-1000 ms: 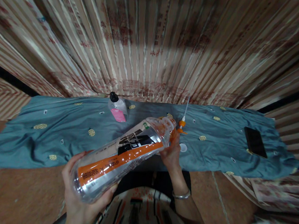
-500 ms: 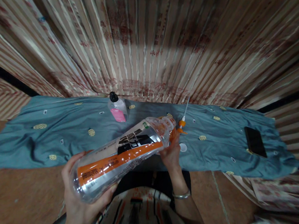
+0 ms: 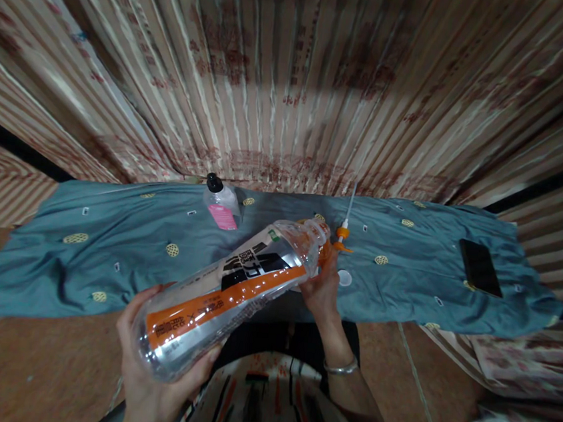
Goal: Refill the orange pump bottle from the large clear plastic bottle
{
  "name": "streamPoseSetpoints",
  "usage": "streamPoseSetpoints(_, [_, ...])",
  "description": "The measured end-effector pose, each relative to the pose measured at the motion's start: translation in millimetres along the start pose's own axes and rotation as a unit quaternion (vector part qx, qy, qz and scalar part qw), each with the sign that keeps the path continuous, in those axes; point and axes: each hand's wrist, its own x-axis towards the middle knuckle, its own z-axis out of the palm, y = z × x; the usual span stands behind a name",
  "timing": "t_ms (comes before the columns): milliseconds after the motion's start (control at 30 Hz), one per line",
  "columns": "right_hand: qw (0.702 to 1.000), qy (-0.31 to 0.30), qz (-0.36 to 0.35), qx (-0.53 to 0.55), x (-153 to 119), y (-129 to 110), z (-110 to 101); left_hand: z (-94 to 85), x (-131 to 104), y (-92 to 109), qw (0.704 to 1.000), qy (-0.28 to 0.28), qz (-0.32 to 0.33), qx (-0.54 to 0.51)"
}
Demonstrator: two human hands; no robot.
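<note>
At near left, left hand (image 3: 160, 359) spread wide, clamped on base of tilted clear bottle (image 3: 227, 292); orange-silver label, Chinese characters, too small to read. Right hand (image 3: 322, 286) curled at the neck end, finger gap unclear.

The large bottle (image 3: 296, 238) has "×" on its orange band (image 3: 252, 294); other characters are too blurred.

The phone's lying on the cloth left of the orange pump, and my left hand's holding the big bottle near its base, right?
Not quite: the head view shows the phone lying on the cloth right of the orange pump, not left. Your left hand is holding the big bottle near its base.
</note>
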Motion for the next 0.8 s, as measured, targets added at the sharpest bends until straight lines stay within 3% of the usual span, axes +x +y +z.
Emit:
streamPoseSetpoints(333, [1.0, -0.006, 0.009, -0.024, -1.2, 5.3, -3.0, -1.3, 3.0, -3.4, 1.0, -0.013, 0.0, -0.002])
streamPoseSetpoints(433, [1.0, -0.006, 0.006, -0.025, -0.7, 5.4, -3.4, -1.5, 2.8, -3.1, 1.0, 0.006, -0.012, -0.006])
streamPoseSetpoints(567, [1.0, -0.003, 0.005, -0.019, -0.3, 2.4, -2.5, -3.5, 3.3, -3.5, 1.0, -0.02, -0.012, -0.001])
streamPoseSetpoints(800, [1.0, 0.004, 0.022, -0.016, 0.0, 0.0, -0.4, -0.8, 1.2, -4.0, 1.0, 0.003, -0.005, 0.0])
